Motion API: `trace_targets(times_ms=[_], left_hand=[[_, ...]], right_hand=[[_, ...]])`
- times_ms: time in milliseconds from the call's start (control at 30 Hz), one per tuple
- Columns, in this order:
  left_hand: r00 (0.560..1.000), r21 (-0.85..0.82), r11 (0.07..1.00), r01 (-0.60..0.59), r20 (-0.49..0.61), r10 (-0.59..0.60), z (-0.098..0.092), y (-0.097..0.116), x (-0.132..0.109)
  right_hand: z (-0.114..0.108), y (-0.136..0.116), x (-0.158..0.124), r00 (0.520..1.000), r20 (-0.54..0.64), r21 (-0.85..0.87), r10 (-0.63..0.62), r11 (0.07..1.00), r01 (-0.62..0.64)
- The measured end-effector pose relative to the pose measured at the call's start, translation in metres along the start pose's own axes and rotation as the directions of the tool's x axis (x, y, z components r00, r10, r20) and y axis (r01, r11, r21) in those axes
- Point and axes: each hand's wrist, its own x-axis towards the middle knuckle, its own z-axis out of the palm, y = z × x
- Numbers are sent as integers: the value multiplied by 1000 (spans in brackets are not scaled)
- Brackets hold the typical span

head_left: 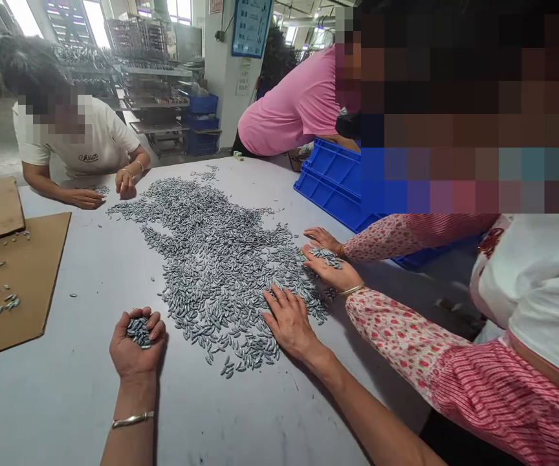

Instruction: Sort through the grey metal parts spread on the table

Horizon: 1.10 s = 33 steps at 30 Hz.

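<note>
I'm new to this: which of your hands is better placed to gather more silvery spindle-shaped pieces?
Probably the right hand: it lies palm-down at the pile; the left hand already cups pieces.

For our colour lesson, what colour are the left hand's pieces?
The pieces look silvery grey in the head view.

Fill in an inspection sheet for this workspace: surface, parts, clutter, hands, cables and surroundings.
Surface: pale table, a few dark marks on it.
Parts: broad pile of small grey pieces across the middle.
Clutter: cardboard sheets at the left, loose pieces on one; a few strays beside the pile.
Hands: left hand cupped palm-up, holding pieces; right hand palm-down at the pile's near-right edge, fingers extended.
Cables: nothing seen on the table.
Surroundings: three co-workers around the table; blue crates at the right; loaded racks behind.
</note>
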Motion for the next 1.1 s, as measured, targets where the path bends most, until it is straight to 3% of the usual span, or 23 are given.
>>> trace_targets(times_ms=[133,267,400,500,600,800,1000,1100], left_hand=[[1000,10,1000,-3,16,3,-1,0,0],[1000,18,1000,3,21,-3,0,1,-1],[1000,12,1000,-1,6,1,2,1,-2],[1000,14,1000,1,-11,0,4,1,-3],[1000,18,1000,8,-8,-8,5,0,-3],[1000,16,1000,1,2,-1,5,-1,-3],[1000,-21,1000,23,-8,-23,4,-1,-3],[1000,-20,999,25,-8,-25,4,-1,-2]], right_hand=[[-6,-28,17,998,65,44,-17,999,14],[-12,-76,14,964,145,159,-225,966,202],[-24,-107,-20,867,212,308,-450,873,378],[-40,-108,-52,784,273,422,-558,802,423],[-52,-100,-78,745,305,498,-593,766,406],[-45,-80,-102,791,287,509,-540,786,352],[-34,-68,-105,892,81,452,-445,814,365],[-36,-84,-105,862,-34,495,-505,741,454]])
